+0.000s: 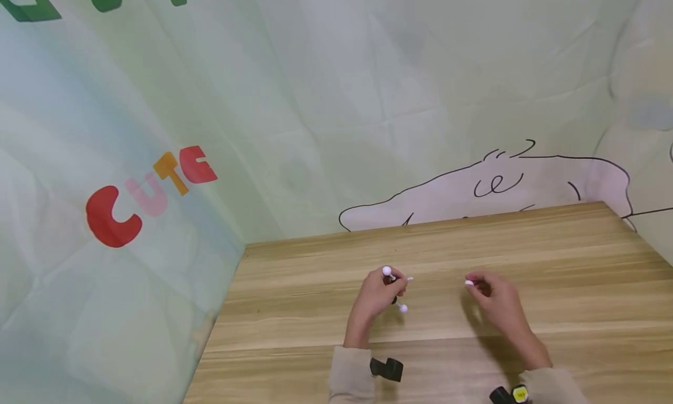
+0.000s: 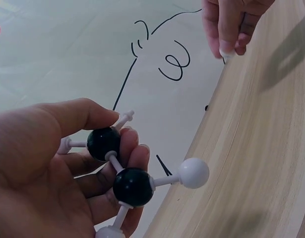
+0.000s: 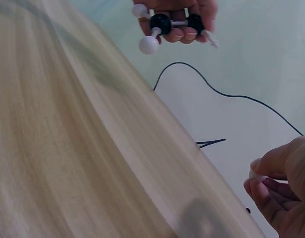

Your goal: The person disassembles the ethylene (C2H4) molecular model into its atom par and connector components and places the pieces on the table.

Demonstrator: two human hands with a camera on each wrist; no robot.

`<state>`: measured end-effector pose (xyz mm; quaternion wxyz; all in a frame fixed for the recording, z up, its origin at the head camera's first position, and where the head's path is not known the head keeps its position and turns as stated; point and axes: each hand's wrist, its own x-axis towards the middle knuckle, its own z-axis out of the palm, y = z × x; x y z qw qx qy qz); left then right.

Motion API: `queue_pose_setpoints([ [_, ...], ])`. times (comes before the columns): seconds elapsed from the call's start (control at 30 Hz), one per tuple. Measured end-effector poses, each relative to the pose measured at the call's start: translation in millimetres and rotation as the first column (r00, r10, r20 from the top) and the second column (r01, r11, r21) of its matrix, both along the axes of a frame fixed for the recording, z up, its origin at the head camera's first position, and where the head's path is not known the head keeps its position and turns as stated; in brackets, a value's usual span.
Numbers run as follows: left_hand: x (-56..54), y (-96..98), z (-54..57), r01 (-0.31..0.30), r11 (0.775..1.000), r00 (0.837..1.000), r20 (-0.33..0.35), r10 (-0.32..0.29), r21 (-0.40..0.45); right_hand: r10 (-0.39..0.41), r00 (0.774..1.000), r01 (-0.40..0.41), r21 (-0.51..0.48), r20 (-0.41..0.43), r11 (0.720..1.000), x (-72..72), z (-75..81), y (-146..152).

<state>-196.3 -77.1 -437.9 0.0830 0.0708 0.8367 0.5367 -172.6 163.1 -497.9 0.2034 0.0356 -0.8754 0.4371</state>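
Observation:
My left hand [image 1: 380,293] grips a ball-and-stick molecular model [image 2: 133,187] above the table. Two black balls form its middle, joined by a white stick, and white balls sit at the ends of other sticks. One white stick [image 2: 125,119] near the thumb ends bare, without a ball. To the right, my right hand [image 1: 496,299] pinches a small white ball [image 1: 469,282] between thumb and fingertips, apart from the model. In the right wrist view the fingers cover most of that white ball [image 3: 255,174].
The wood-grain table [image 1: 294,310] lies beneath both hands. Behind it hangs a pale cloth backdrop [image 1: 336,100] with coloured letters and a line drawing, meeting the table's far edge. Black wrist devices [image 1: 386,369] sit at both sleeves.

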Motion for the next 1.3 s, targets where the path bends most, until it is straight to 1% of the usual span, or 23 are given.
queue_pose_setpoints([
  [0.1,-0.5,-0.2,-1.5,0.004,1.0,1.0,0.0,-0.004,-0.011,0.008,1.0,-0.009,0.046,0.012,0.999,-2.6,-4.9,-3],
  [0.33,-0.6,0.3,-2.5,0.037,0.999,0.999,0.026,-0.036,-0.019,0.034,0.992,-0.05,0.127,0.124,0.991,-4.1,-11.4,-6],
  [0.47,1.0,1.1,-1.6,0.05,0.999,0.999,0.009,-0.05,0.005,0.03,0.986,-0.056,0.163,0.161,0.985,-4.6,-14.6,-7],
  [0.57,1.7,2.5,-1.2,0.053,0.997,0.999,-0.002,-0.053,0.051,0.018,0.982,-0.051,0.174,0.187,0.983,-6.1,-16.6,-7],
  [0.63,2.2,3.5,-0.7,0.056,0.995,0.998,-0.007,-0.056,0.082,0.012,0.981,-0.048,0.181,0.191,0.982,-7.4,-17.9,-7],
  [0.7,2.6,4.3,-0.3,0.056,0.989,0.998,0.003,-0.056,0.133,0.012,0.982,-0.048,0.185,0.186,0.982,-8.4,-19.0,-8],
  [0.77,2.6,4.8,-0.1,0.058,0.984,0.998,0.006,-0.06,0.168,0.02,0.985,-0.052,0.186,0.17,0.981,-9.2,-19.7,-8],
  [0.87,2.1,5.4,-0.3,0.061,0.98,0.998,0.007,-0.064,0.191,0.026,0.987,-0.055,0.182,0.157,0.982,-9.6,-20.5,-9],
  [1.1,-0.4,6.7,-2.3,0.073,0.97,0.997,-0.024,-0.069,0.232,0.02,0.989,-0.045,0.166,0.146,0.985,-10.5,-21.5,-9],
  [1.2,-0.7,7.2,-2.7,0.07,0.972,0.998,-0.019,-0.067,0.225,0.02,0.99,-0.043,0.158,0.142,0.987,-10.4,-21.6,-9],
  [1.3,-0.7,7.7,-3.4,0.06,0.968,0.998,-0.002,-0.062,0.243,0.022,0.99,-0.044,0.15,0.14,0.988,-9.9,-21.6,-9],
])
